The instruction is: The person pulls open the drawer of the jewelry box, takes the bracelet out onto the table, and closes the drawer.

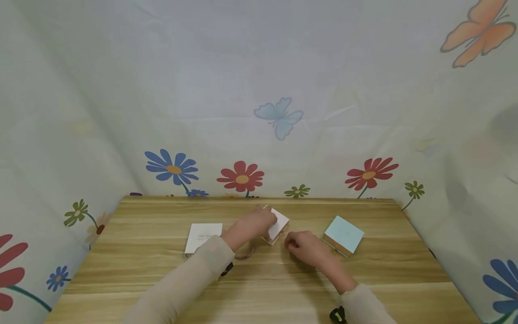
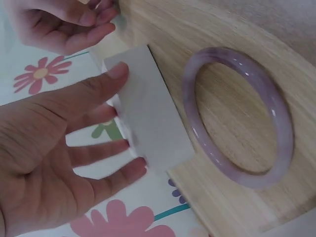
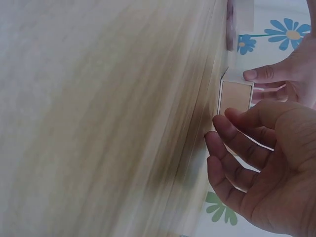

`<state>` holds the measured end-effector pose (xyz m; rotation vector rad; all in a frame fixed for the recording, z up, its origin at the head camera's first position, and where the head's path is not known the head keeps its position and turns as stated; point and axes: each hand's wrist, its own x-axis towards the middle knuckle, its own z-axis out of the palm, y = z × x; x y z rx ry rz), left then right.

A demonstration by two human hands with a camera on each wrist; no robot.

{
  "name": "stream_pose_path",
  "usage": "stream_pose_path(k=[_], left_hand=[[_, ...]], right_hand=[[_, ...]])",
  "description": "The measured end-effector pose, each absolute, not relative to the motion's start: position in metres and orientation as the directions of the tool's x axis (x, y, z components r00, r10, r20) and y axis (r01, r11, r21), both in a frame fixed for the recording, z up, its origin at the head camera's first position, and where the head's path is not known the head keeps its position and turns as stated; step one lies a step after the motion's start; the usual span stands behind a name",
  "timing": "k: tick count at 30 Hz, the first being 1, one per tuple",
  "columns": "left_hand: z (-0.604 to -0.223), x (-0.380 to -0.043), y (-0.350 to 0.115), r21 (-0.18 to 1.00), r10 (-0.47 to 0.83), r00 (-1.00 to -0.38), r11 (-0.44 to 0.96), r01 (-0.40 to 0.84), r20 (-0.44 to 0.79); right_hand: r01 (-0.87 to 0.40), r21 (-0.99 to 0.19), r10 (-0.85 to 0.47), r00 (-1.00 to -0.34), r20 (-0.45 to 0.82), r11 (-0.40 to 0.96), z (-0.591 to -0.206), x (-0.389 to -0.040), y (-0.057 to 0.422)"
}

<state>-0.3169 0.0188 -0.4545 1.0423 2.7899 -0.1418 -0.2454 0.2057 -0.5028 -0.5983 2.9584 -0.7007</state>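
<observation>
My left hand [image 1: 256, 223] holds a small white box [image 1: 282, 221] on the wooden table. In the left wrist view, its thumb lies along one face of the white box [image 2: 150, 111] and its fingertips along the edge. The right wrist view shows a tan end panel framed by white edges on this box [image 3: 236, 95]. My right hand [image 1: 306, 247] is beside the box, fingers loosely curled and holding nothing. A glossy pale-purple bangle [image 2: 284, 126] lies on the table close to the box; my left forearm partly hides it in the head view.
A flat white box with faint lettering [image 1: 204, 235] lies on the left, partly behind my left sleeve. To the right sits a light-blue box with brown sides [image 1: 344, 234]. A flowered cloth [image 1: 226, 135] stands behind the table [image 1: 162, 211] and along both sides.
</observation>
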Motion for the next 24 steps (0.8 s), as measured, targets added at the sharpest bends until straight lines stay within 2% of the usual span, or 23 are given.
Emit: stream_pose_path(k=[5, 10, 18, 24], left_hand=[[-0.455, -0.318, 0.015, -0.088, 0.569, -0.805, 0.805, 0.587, -0.168], [-0.457, -0.319, 0.009, -0.037, 0.521, -0.837, 0.845, 0.533, -0.167], [-0.46, -0.324, 0.008, 0.052, 0.567, -0.812, 0.823, 0.566, -0.138], [-0.458, -0.326, 0.005, 0.044, 0.596, -0.79, 0.801, 0.597, -0.142]], right_hand=[[-0.365, -0.419, -0.376, -0.925, 0.059, 0.831, -0.508, -0.246, 0.203], [-0.375, -0.418, -0.378, -0.922, 0.08, 0.827, -0.51, -0.246, 0.201], [-0.396, -0.447, -0.388, -0.915, 0.114, 0.802, -0.502, -0.252, 0.199], [-0.362, -0.455, -0.342, -0.931, 0.129, 0.814, -0.499, -0.264, 0.193]])
